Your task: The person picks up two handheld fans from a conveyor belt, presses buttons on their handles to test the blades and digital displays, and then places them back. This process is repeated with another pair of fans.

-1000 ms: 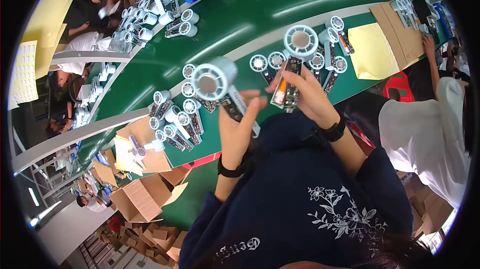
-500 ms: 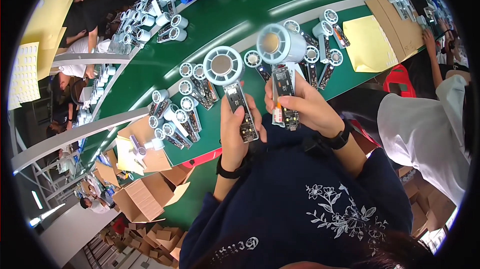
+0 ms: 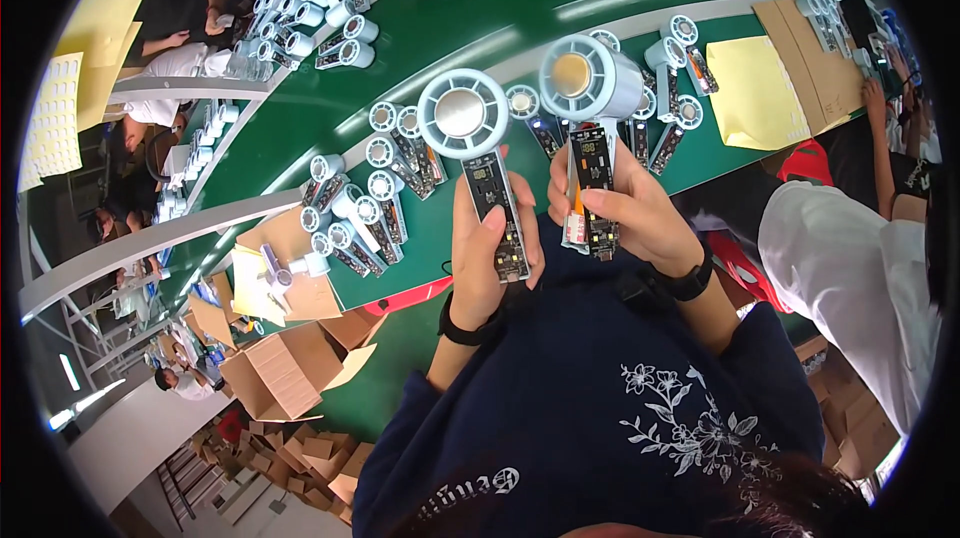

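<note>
My left hand and right hand each grip an open-backed handheld fan above the green surface crowded with more unfinished fans.

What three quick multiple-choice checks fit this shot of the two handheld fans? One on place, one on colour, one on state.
1. Where is the fan in the left hand relative to the fan in the right hand?
A. To its left
B. To its right
C. Stacked on top of it

2. What colour is the table?
A. Red
B. Green
C. White

3. How do the handles of the left fan and right fan look?
A. Wrapped in foil
B. Missing
C. Open, circuit boards showing

Answers: 1 A, it sits further left in the view. 2 B, the surface is green. 3 C, dark boards run down both handles.
</note>
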Available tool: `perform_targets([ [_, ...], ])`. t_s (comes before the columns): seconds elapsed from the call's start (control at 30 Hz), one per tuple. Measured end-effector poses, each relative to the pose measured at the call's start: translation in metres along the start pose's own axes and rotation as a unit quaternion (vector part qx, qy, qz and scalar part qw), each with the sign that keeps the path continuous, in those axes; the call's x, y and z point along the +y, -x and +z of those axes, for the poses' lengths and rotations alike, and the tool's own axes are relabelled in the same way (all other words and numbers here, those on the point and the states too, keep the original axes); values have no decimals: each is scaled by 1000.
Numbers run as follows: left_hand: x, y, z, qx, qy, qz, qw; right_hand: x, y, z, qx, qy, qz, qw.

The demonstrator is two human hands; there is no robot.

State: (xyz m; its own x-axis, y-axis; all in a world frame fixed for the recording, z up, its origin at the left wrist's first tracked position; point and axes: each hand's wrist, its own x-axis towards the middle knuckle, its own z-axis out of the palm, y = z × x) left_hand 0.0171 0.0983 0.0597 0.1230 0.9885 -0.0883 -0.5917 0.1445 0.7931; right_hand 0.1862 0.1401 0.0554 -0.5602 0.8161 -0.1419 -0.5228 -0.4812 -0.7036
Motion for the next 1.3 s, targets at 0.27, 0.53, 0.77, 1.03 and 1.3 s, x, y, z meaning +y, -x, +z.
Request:
perform_targets([
  [0.27, -2, 3, 7, 22, -32, 4, 999, 0, 3, 2, -19, 45, 8, 999],
  [0.53, -5, 7, 11, 24, -22, 10, 999, 3, 6, 7, -3, 53, 15, 998],
  [0.77, -7, 8, 10, 17, 6, 7, 1000, 6, 12, 7, -3, 65, -2, 998],
  [1.03, -9, 6, 10, 16, -16, 6, 1000, 3, 12, 10, 11, 47, 2, 999],
  [1.3, -8, 5, 7, 6, -29, 4, 1000, 7, 8, 5, 3, 46, 2, 999],
])
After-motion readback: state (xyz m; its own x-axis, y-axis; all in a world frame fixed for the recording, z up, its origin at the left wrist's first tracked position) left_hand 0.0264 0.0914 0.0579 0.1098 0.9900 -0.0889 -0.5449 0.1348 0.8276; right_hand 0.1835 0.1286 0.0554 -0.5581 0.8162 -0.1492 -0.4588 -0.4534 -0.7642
